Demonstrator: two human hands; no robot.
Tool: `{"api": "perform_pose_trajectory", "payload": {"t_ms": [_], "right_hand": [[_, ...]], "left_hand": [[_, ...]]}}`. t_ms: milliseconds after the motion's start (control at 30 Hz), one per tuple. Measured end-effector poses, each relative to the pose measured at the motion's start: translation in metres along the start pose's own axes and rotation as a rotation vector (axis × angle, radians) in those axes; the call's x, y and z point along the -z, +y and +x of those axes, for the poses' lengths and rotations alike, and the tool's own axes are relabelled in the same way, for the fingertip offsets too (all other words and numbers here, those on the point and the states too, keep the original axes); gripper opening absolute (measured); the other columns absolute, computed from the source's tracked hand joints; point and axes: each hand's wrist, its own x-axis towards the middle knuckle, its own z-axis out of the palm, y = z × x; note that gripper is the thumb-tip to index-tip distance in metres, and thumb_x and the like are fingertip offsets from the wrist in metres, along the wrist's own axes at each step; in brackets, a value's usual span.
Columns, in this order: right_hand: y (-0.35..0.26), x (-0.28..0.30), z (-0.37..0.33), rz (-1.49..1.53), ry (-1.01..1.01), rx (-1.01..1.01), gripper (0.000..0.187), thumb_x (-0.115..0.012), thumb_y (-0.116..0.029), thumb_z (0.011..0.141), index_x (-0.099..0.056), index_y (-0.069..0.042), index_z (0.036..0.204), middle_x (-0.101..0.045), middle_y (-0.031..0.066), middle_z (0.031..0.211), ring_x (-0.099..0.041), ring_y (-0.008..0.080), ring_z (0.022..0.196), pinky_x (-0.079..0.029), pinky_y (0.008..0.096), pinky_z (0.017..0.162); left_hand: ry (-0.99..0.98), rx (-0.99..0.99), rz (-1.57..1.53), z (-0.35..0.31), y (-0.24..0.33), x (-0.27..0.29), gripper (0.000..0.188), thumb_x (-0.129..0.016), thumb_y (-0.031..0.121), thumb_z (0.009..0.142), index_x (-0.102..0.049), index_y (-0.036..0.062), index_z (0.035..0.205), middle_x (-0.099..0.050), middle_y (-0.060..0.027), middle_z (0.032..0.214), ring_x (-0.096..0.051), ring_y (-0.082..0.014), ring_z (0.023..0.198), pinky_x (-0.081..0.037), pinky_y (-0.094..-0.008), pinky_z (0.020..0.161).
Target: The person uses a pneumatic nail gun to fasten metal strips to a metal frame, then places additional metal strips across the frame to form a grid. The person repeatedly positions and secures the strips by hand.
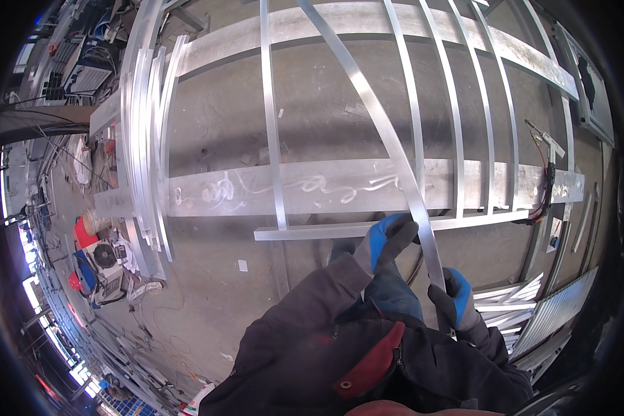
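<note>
A long, flat-sided silver metal bar (374, 114) runs slantwise from the far side toward my body, above the other bars. My right hand (454, 297), in a blue and dark grey glove, is closed around its near end. Further up the same bar, my left hand (390, 239), gloved alike, has its fingers curled against the bar's left edge. Beneath lies a metal frame: a crosswise rail (312, 232) near me, with several thin bars, one being the left upright bar (270, 118), running away from it.
Two wide metal beams, the nearer one (222, 191) chalk-marked, support the frame. Loose bars (142, 145) are stacked at the left. A torch-like tool with a cable (549, 149) rests at the right. A machine with a round fan (105, 256) stands on the floor, and metal offcuts (509, 305) lie at lower right.
</note>
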Motion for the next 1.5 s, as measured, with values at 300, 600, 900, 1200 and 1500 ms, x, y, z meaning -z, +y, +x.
{"api": "perform_pose_trajectory", "payload": {"t_ms": [300,600,900,1200,1500], "right_hand": [[0.004,0.008,-0.010,-0.276,0.094,0.037,0.033,-0.075,-0.018,0.089,-0.068,0.004,0.112,-0.068,0.0062,0.087,-0.061,0.0100,0.078,-0.050,0.0320,0.067],[0.005,-0.008,0.009,-0.007,-0.043,-0.005,0.064,-0.071,-0.017,0.099,-0.044,0.001,0.155,-0.069,0.0117,0.121,-0.065,0.0163,0.109,-0.054,0.0339,0.091],[0.025,-0.061,0.141,-0.502,0.269,0.140,0.063,-0.067,-0.026,0.098,-0.046,-0.009,0.156,-0.072,0.0213,0.122,-0.073,0.0296,0.106,-0.056,0.0410,0.089],[0.035,-0.077,0.226,-0.561,0.388,0.158,0.073,-0.066,-0.039,0.097,-0.039,-0.013,0.159,-0.071,0.0274,0.119,-0.070,0.0443,0.109,-0.055,0.0484,0.094],[0.049,-0.091,0.252,-0.587,0.409,0.226,0.072,-0.063,-0.040,0.098,-0.036,-0.014,0.161,-0.072,0.0286,0.111,-0.071,0.0472,0.101,-0.055,0.0528,0.089]], "left_hand": [[-0.090,-0.064,0.044,0.001,-0.008,-0.009,0.031,-0.063,0.026,0.107,-0.066,0.0028,0.127,-0.066,0.0031,0.105,-0.057,-0.0065,0.095,-0.048,-0.0245,0.085],[-0.056,-0.090,-0.018,0.018,-0.013,0.000,0.034,-0.054,0.031,0.111,-0.065,0.0023,0.125,-0.066,-0.0004,0.112,-0.061,-0.0105,0.102,-0.051,-0.0279,0.090],[0.240,-0.145,0.435,0.081,-0.064,0.041,0.025,-0.054,0.025,0.111,-0.061,0.0023,0.119,-0.066,-0.0072,0.110,-0.063,-0.0165,0.102,-0.052,-0.0304,0.091],[0.277,-0.078,0.049,-0.003,-0.125,0.073,0.047,-0.057,0.014,0.108,-0.047,-0.0031,0.151,-0.053,-0.0153,0.149,-0.054,-0.0193,0.134,-0.046,-0.0316,0.114],[0.409,-0.095,-0.231,-0.038,-0.139,0.066,0.036,-0.062,0.016,0.107,-0.061,-0.0045,0.136,-0.067,-0.0123,0.127,-0.066,-0.0181,0.108,-0.055,-0.0308,0.092]]}}
